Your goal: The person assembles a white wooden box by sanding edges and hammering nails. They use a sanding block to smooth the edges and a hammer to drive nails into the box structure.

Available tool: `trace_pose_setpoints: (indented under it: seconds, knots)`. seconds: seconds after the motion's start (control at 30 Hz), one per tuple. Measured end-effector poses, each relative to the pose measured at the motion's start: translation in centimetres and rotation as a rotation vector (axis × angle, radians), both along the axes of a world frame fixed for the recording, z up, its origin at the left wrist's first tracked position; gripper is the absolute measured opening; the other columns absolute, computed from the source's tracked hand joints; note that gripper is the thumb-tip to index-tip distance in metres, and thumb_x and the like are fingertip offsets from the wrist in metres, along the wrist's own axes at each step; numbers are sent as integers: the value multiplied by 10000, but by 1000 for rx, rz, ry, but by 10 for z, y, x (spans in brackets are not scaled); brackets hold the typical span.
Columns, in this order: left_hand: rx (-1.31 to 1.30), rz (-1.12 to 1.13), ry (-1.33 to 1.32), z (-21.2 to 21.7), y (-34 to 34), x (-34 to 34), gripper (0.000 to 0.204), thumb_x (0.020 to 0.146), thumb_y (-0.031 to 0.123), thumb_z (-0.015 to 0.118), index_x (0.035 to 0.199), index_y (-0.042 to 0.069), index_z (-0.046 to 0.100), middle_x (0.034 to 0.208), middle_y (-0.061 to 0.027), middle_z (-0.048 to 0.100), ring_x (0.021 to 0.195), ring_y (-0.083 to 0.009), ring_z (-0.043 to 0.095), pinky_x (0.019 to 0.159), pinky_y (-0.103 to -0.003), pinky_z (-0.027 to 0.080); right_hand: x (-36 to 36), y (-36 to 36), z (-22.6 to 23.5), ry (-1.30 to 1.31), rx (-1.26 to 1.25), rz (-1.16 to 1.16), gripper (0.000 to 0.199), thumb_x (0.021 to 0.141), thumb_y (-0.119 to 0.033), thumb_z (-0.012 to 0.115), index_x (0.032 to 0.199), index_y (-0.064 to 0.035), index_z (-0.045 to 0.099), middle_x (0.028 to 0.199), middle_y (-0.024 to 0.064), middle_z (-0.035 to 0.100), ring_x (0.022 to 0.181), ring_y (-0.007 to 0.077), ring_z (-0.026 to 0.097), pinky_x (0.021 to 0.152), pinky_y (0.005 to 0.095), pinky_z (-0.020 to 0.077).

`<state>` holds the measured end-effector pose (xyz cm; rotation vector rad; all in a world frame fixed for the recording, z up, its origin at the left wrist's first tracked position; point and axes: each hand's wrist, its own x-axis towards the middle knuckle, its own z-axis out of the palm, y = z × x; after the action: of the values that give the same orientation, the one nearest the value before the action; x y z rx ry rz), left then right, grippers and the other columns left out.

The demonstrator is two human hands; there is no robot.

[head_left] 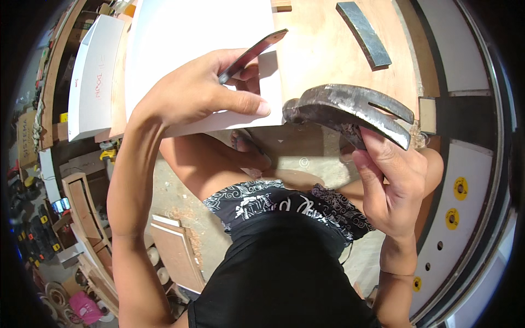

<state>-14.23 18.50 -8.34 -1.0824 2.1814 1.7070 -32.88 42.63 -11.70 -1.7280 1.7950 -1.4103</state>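
Note:
My right hand (396, 180) is closed round the handle of a worn claw hammer (342, 104). The hammer's striking face is beside the near right corner of a white panel (202, 27), and its claw points right. My left hand (191, 90) lies over that corner, with its thumb stretched along the panel's near edge. A narrow, flat dark-red tool (254, 53) sticks up between the thumb and curled fingers of this hand, slanting to the upper right. Its exact kind cannot be made out. The left fingertips are partly hidden.
The panel lies on a pale wooden board (311, 54). On that board, at the far right, is a flat dark grey bar (363, 35). A white box-like piece (98, 76) stands at the left. Wood offcuts (178, 251) lean at lower left; a dark-framed panel (465, 180) borders the right.

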Motion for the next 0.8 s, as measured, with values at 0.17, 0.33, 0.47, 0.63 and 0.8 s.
trace_pose_setpoints:
  seconds: [0.17,0.33,0.47,0.63,0.8]
  knots:
    - [-18,-122,123,-10,-13,11,437,809,206,915,1134,44,673,994,14,604,979,-134,571,937,-291,446,7,-6,37,285,127,30,337,877,124,734,1203,43,753,1092,222,770,835,328,752,732,304,571]
    - [-43,-87,102,-19,-14,17,405,836,233,903,1085,15,669,990,3,618,1009,-129,604,945,-282,466,15,-16,52,451,281,30,335,894,108,729,1212,9,760,855,167,668,676,300,640,619,346,510]
    - [-72,-128,155,-34,-23,18,491,806,375,907,1016,-7,680,902,-39,653,920,-155,608,891,-283,453,20,-19,65,550,244,25,362,910,103,713,1259,16,752,931,201,717,768,319,696,713,355,548]
    - [-49,-104,129,-24,-15,14,396,834,223,915,876,90,544,916,-52,684,956,-160,674,970,-291,479,14,-2,67,542,-108,-176,504,1008,31,674,1500,71,572,1050,163,760,865,221,699,814,330,569]
    - [-56,-80,137,-26,-17,15,396,831,234,921,861,100,550,950,-76,717,996,-165,690,980,-290,476,28,-6,40,602,298,56,387,965,69,707,1351,49,692,1065,197,774,865,258,743,793,316,570]
